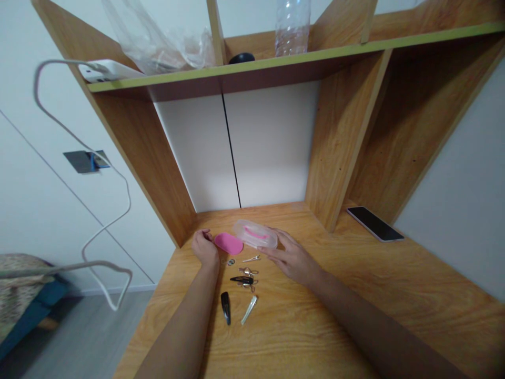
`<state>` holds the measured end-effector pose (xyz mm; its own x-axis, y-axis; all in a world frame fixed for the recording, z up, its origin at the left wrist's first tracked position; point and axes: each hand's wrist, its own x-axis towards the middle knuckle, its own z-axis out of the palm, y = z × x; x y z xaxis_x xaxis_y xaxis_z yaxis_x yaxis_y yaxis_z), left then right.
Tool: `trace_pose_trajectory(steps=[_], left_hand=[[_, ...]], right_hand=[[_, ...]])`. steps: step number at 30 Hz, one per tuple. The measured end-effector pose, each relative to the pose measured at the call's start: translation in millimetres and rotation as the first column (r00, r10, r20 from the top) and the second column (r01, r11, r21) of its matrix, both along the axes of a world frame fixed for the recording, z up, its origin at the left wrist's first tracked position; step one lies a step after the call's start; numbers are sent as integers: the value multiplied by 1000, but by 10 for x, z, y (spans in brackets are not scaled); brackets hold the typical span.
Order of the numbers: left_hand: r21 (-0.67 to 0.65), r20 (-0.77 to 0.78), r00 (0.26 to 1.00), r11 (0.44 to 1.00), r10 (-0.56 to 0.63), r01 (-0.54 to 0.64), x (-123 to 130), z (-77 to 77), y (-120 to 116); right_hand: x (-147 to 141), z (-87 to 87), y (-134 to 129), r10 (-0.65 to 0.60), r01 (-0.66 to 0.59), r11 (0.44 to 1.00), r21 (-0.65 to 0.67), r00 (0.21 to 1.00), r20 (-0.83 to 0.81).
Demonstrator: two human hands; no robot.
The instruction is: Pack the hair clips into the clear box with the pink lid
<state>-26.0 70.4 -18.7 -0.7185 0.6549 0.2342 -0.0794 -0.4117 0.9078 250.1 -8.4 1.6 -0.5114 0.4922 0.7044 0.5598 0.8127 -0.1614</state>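
Note:
My right hand (290, 255) grips the end of a clear plastic lid (240, 230) with a pink handle, tilted above the desk. To its left lies a pink oval box (229, 243), its hollow side up. Close by the box's left end is my left hand (204, 247), its fingers curled in; what they hold, if anything, is hidden. Nearer to me lie a small silver clip (251, 258), a small dark round item (231, 261), several thin wire-like pieces (248, 271) with a black snap hair clip (241, 279) among them, another black hair clip (225, 308) and a pale hair clip (249, 309).
A phone (374, 223) lies at the right under the wooden shelf (252, 73). On the shelf are a clear bottle (292, 29), a plastic bag (173, 50) and a white power strip (112, 70). Its cable (128, 189) hangs past the desk's left edge.

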Motion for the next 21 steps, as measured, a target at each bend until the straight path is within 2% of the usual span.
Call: trace_pose_trajectory(steps=[7, 11, 14, 17, 21], left_hand=[[39, -118, 990, 996, -78, 83, 79, -29, -4], [53, -138, 985, 993, -100, 108, 78, -76, 24], [53, -141, 984, 992, -108, 116, 72, -90, 33], [44, -147, 982, 991, -116, 124, 75, -89, 26], [24, -165, 978, 991, -128, 134, 89, -83, 13]], right_hand=[[35, -23, -7, -139, 96, 959, -267, 980, -145], [47, -10, 5, -119, 40, 932, -361, 973, -200], [62, -60, 55, -87, 3, 903, -429, 980, -176], [84, -130, 115, -137, 62, 886, -460, 982, -131], [132, -205, 189, -219, 130, 900, -416, 960, -174]])
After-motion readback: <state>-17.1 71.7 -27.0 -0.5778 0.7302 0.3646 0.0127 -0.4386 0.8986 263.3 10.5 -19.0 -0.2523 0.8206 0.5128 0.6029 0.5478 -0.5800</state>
